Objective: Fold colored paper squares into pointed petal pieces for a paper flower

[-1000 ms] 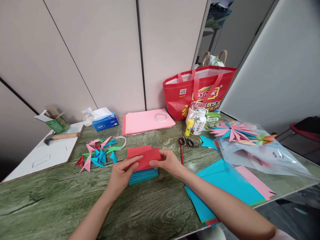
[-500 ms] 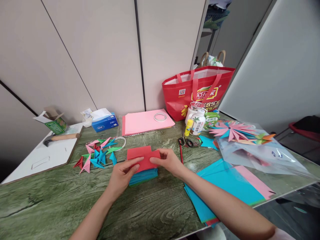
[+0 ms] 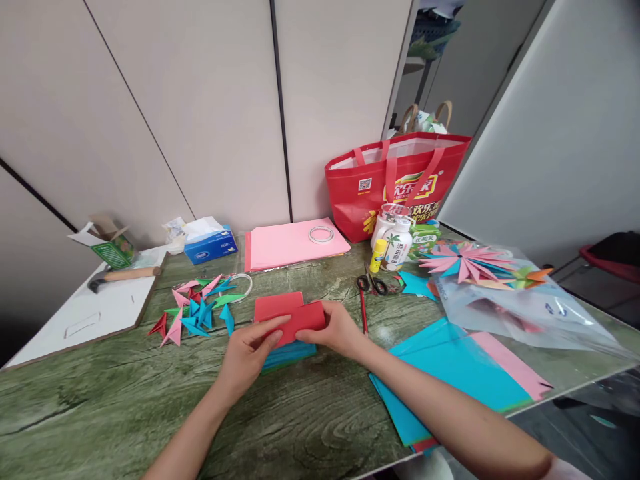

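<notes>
Between my two hands a red sheet of paper (image 3: pixel 301 321) is held a little above the table, bent into a narrow folded strip. My left hand (image 3: pixel 246 351) pinches its left end between thumb and fingers. At the right end, my right hand (image 3: pixel 339 329) grips it, thumb in front and fingers partly hidden behind. Below the strip lies a stack of blue paper (image 3: pixel 289 355), partly covered by it. Another red paper piece (image 3: pixel 278 305) lies just behind. Folded paper pieces (image 3: pixel 200 313) in pink, blue, green and red are heaped to the left.
Scissors (image 3: pixel 371 284), a red pencil (image 3: pixel 363 313), a glue stick (image 3: pixel 379 255) and a white bottle (image 3: pixel 397 245) stand or lie right of centre. Large blue sheets (image 3: pixel 450 367) cover the right front. A tissue box (image 3: pixel 210 247), pink paper (image 3: pixel 285 243) and a red bag (image 3: pixel 355 207) line the back.
The red sheet, flatter before, is now bent over into a narrower strip. My right hand has turned slightly and its fingers curl more behind the paper.
</notes>
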`<action>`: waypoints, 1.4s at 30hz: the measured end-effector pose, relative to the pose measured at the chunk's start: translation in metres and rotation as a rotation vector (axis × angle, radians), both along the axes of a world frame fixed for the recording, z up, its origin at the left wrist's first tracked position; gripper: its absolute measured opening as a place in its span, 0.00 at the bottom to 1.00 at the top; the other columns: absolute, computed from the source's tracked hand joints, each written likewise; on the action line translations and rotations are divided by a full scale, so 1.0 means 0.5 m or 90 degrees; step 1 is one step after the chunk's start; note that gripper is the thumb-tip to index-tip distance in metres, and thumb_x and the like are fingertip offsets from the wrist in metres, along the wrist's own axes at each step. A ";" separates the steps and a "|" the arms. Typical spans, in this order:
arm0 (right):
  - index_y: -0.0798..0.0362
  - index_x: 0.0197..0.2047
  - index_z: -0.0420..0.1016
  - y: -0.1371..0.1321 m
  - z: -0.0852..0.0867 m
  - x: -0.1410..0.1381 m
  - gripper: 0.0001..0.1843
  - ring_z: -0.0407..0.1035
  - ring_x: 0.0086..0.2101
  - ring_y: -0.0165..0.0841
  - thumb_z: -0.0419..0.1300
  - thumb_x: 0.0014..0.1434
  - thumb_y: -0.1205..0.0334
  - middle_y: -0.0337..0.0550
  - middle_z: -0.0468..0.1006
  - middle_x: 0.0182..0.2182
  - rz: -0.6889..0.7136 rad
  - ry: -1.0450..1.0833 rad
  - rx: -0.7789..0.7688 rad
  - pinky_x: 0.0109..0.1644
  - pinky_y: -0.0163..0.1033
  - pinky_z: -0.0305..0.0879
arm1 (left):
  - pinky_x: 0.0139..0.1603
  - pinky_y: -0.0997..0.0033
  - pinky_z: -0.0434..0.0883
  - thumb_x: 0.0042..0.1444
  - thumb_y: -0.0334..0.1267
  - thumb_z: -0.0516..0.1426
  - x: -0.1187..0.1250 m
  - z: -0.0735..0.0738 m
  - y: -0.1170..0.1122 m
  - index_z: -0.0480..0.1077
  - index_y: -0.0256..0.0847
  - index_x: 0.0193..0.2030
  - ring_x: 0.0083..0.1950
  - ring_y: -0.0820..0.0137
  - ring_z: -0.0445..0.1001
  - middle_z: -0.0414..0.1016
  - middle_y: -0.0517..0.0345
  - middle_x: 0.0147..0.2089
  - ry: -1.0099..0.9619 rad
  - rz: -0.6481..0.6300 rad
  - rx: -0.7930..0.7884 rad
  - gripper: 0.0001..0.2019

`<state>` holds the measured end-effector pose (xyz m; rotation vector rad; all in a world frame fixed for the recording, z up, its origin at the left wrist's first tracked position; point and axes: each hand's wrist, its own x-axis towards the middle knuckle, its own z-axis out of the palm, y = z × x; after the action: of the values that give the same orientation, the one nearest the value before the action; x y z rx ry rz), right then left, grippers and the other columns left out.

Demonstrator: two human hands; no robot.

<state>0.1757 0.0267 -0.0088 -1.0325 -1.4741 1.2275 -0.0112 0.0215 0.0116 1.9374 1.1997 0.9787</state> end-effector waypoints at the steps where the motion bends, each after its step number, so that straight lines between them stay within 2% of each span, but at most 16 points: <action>1: 0.58 0.35 0.73 -0.002 0.001 0.000 0.18 0.66 0.26 0.29 0.67 0.38 0.60 0.39 0.76 0.28 -0.011 -0.021 0.008 0.30 0.33 0.63 | 0.42 0.70 0.71 0.51 0.36 0.55 0.001 0.000 -0.001 0.74 0.42 0.43 0.40 0.65 0.76 0.79 0.55 0.40 0.003 0.000 0.004 0.13; 4: 0.57 0.36 0.72 -0.006 0.005 -0.002 0.20 0.66 0.26 0.29 0.67 0.36 0.63 0.39 0.76 0.28 -0.034 -0.054 0.016 0.29 0.32 0.63 | 0.41 0.70 0.72 0.51 0.36 0.55 0.003 -0.001 -0.002 0.74 0.42 0.43 0.39 0.65 0.76 0.79 0.55 0.40 0.008 0.007 0.012 0.13; 7: 0.57 0.36 0.70 -0.010 0.009 -0.005 0.20 0.66 0.23 0.29 0.66 0.37 0.65 0.37 0.75 0.24 -0.010 -0.013 -0.033 0.25 0.32 0.62 | 0.38 0.71 0.72 0.51 0.36 0.55 0.002 -0.002 -0.001 0.74 0.43 0.43 0.38 0.65 0.76 0.79 0.55 0.40 0.016 0.000 0.019 0.13; 11: 0.57 0.32 0.69 -0.014 0.013 -0.010 0.17 0.64 0.19 0.27 0.67 0.37 0.64 0.34 0.72 0.19 0.033 0.062 -0.110 0.22 0.32 0.62 | 0.39 0.71 0.72 0.51 0.37 0.55 -0.002 -0.004 0.000 0.75 0.43 0.43 0.38 0.65 0.76 0.79 0.56 0.40 0.018 -0.010 0.023 0.13; 17: 0.58 0.28 0.70 -0.008 0.005 -0.008 0.19 0.63 0.18 0.26 0.70 0.32 0.60 0.34 0.72 0.18 0.042 0.105 -0.118 0.22 0.32 0.61 | 0.36 0.72 0.72 0.45 0.36 0.59 0.007 0.005 -0.007 0.75 0.42 0.42 0.35 0.66 0.76 0.80 0.56 0.38 0.015 0.020 0.010 0.14; 25: 0.57 0.34 0.67 0.007 -0.007 -0.004 0.18 0.73 0.23 0.31 0.66 0.38 0.63 0.37 0.76 0.23 0.075 0.141 -0.128 0.30 0.37 0.70 | 0.33 0.71 0.74 0.42 0.36 0.61 0.005 0.004 0.001 0.75 0.39 0.42 0.35 0.64 0.76 0.80 0.55 0.36 -0.035 0.053 -0.039 0.17; 30: 0.55 0.36 0.63 0.011 -0.012 -0.006 0.19 0.74 0.24 0.33 0.64 0.40 0.64 0.36 0.76 0.21 0.074 0.135 -0.126 0.30 0.38 0.71 | 0.34 0.72 0.74 0.41 0.35 0.62 0.002 0.001 0.002 0.75 0.39 0.42 0.37 0.63 0.76 0.79 0.55 0.38 -0.052 0.069 -0.042 0.18; 35: 0.53 0.34 0.63 0.012 -0.016 -0.004 0.16 0.74 0.23 0.34 0.63 0.40 0.66 0.35 0.76 0.20 0.050 0.128 -0.120 0.27 0.37 0.71 | 0.35 0.71 0.75 0.41 0.36 0.61 -0.001 -0.010 0.007 0.74 0.39 0.43 0.38 0.63 0.76 0.79 0.55 0.39 -0.073 0.093 -0.055 0.18; 42: 0.54 0.38 0.60 0.018 -0.009 0.003 0.17 0.74 0.25 0.33 0.56 0.42 0.71 0.33 0.75 0.19 0.134 0.199 -0.151 0.34 0.43 0.71 | 0.35 0.70 0.75 0.40 0.37 0.62 -0.006 -0.010 0.015 0.74 0.37 0.44 0.38 0.63 0.76 0.78 0.53 0.41 -0.102 0.102 -0.094 0.20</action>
<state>0.1774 0.0354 -0.0131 -0.8048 -1.2354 1.6637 -0.0143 0.0290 0.0064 1.6362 1.3101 1.0742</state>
